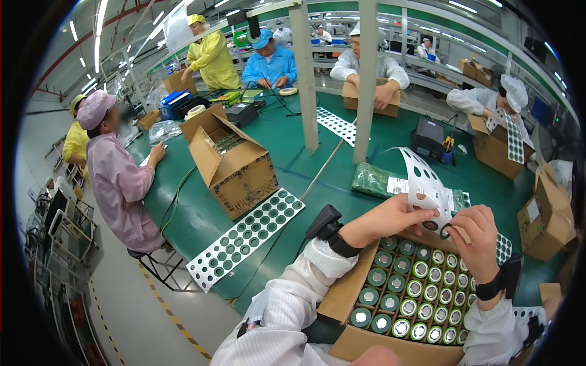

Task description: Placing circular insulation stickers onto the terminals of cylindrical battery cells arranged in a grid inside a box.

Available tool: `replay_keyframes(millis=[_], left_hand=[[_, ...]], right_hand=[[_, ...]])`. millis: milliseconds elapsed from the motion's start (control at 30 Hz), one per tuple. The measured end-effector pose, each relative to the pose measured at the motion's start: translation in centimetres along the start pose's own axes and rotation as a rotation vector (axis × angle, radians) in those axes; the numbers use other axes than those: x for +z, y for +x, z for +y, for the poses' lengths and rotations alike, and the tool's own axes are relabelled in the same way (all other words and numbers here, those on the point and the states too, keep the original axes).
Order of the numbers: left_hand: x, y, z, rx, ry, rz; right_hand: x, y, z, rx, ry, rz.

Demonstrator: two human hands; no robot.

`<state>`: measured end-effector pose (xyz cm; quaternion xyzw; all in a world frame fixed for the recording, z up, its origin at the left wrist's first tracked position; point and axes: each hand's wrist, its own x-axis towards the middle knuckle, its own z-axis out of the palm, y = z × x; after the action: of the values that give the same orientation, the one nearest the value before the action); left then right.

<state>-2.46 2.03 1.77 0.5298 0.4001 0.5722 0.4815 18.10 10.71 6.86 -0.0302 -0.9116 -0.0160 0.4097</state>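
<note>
From my remote seat, I'm holding the left hand (390, 217) pointing rightward, thumb and fingers pinching a curled white sheet (427, 185) above a carton (384, 345) of green cells (414, 288); beyond, the right hand (476, 236) is arching inward, fingertips gripping a dark ring (445, 232) at the sheet's lower edge.

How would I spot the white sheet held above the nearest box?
At the green table, find the nearest open carton, packed with cylindrical cells. Above it, the left hand grips a white sheet with holes. Unlike the flat sheet to its left, it is lifted and curved.
</note>
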Motion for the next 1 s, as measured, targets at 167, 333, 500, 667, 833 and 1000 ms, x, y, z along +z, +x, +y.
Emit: replay_keyframes(millis=[167, 333, 500, 667, 833, 1000], left_hand=[[0.1, -0.2, -0.3, -0.023, -0.01, 0.045], [0.3, 0.0, -0.2, 0.082, 0.115, 0.088], [0.6, -0.4, 0.3, 0.051, -0.022, 0.126], [0.2, 0.3, -0.7, 0.163, -0.002, 0.2], [0.4, 0.8, -1.2, 0.169, 0.029, 0.215], [0.4, 1.2, -2.1, 0.136, 0.174, 0.173]], right_hand=[[-0.1, 0.0, -0.2, -0.007, -0.035, -0.005], [-0.1, 0.5, 0.4, -0.071, -0.099, -0.037], [-0.1, -0.2, 0.8, -0.155, -0.146, -0.095], [-2.0, -0.1, 0.4, -0.123, -0.197, -0.101], [-2.6, -0.8, -0.8, 0.196, 0.253, -0.085], [-0.4, -2.0, -0.4, 0.724, 0.84, -0.564]])
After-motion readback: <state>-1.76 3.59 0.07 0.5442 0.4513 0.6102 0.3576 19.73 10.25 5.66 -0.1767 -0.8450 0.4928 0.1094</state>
